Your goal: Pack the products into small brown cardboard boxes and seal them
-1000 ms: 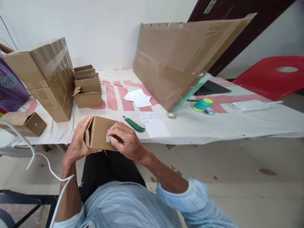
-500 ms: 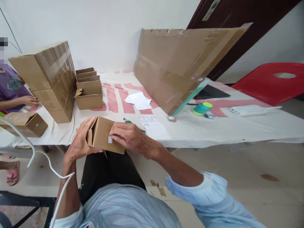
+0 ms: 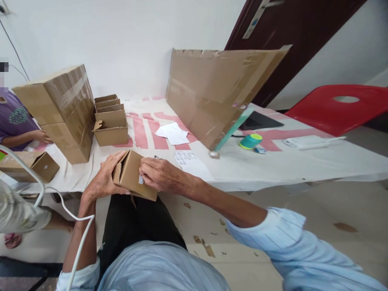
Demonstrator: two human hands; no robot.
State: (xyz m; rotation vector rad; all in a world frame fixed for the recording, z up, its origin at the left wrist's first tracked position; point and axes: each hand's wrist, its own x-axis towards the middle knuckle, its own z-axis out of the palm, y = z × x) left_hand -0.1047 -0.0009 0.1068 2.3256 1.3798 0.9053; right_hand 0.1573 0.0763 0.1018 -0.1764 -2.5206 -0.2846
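A small brown cardboard box (image 3: 133,178) sits tilted above my lap, close to the table's front edge. My left hand (image 3: 106,176) is wrapped round its left end, where the flaps stand slightly apart. A small white and blue label (image 3: 141,179) lies on the box face turned to me. My right hand (image 3: 157,173) is closed, its curled fingertips against that face right beside the label. Whether anything is pinched in those fingers is hidden. Behind my right hand lies a sheet with printed labels (image 3: 188,159).
Taped boxes (image 3: 66,113) are stacked at the left, beside several open boxes (image 3: 110,131). White papers (image 3: 172,132), a large cardboard panel (image 3: 209,89), a teal tape roll (image 3: 250,141) and a power strip (image 3: 309,141) are on the table. Another person (image 3: 18,121) is at far left.
My right hand's fingers have curled in more tightly beside the label. The box stays in my left hand. The view has shifted slightly, and a pale-clothed leg now shows at the left.
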